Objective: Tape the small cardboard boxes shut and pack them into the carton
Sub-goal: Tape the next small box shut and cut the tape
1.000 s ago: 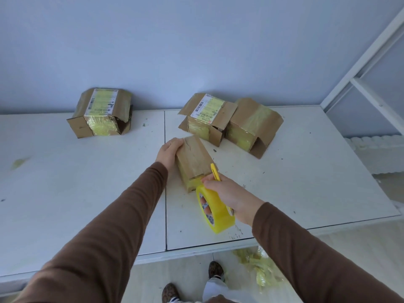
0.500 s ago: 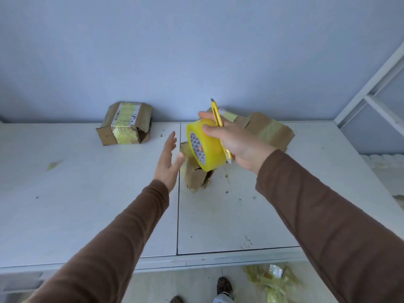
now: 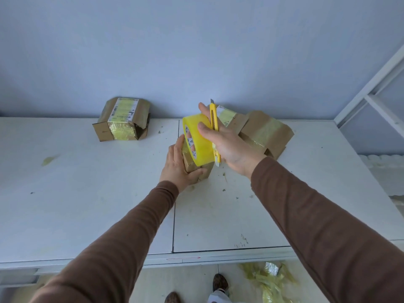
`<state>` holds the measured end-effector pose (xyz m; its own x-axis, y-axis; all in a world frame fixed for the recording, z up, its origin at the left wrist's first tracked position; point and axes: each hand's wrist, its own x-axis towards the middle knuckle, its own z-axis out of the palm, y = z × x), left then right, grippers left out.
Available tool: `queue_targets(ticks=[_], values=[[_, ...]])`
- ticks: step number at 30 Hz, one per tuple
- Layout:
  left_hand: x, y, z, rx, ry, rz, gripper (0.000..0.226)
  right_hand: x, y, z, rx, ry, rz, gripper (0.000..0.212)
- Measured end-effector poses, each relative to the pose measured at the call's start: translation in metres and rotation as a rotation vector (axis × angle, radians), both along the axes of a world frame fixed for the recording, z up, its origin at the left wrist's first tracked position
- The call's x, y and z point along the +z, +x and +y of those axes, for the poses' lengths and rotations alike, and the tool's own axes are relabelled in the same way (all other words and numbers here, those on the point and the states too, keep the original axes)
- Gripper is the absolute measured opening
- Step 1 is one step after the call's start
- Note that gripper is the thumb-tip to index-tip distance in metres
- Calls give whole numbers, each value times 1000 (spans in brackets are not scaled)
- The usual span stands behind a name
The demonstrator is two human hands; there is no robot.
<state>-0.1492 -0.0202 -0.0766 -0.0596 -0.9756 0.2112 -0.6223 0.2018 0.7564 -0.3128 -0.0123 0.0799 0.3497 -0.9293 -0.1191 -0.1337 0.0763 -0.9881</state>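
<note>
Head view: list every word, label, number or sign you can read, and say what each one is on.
Nothing reads clearly.
White shipping label on the taped cardboard box at the far left: barcode and print lines, too small to read.
Inner core of the yellow tape roll in the right hand: triangle marks, lettering blurred.
Label on the cardboard box behind the yellow utility knife: mostly hidden, unreadable.

One view only, from a wide-angle camera worn on the person's head. It looks forward and steeply down over both outstretched arms, so the left hand (image 3: 178, 165) and right hand (image 3: 227, 142) sit near mid-frame, close to the lens. The white worktop (image 3: 76, 193) fills the middle band; the blue wall (image 3: 196, 51) rises beyond it, and the floor (image 3: 192, 278) shows along the bottom edge. Straight lines bow towards the frame's edges.
</note>
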Motion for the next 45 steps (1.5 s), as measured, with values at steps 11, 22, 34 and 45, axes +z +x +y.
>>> queue_targets(ticks=[11,22,34,45], values=[[7,2,-8,42,92,107,116,-26,-6,71,-199,-30,-96,46],[19,1,-23,167,737,545,95,-41,-34,77,-63,205,-71,51],[26,8,-32,0,44,-116,46,-46,-30,69,-85,203,-45,56],[49,46,-46,-568,168,-935,129,-49,-41,85,-30,411,111,13]])
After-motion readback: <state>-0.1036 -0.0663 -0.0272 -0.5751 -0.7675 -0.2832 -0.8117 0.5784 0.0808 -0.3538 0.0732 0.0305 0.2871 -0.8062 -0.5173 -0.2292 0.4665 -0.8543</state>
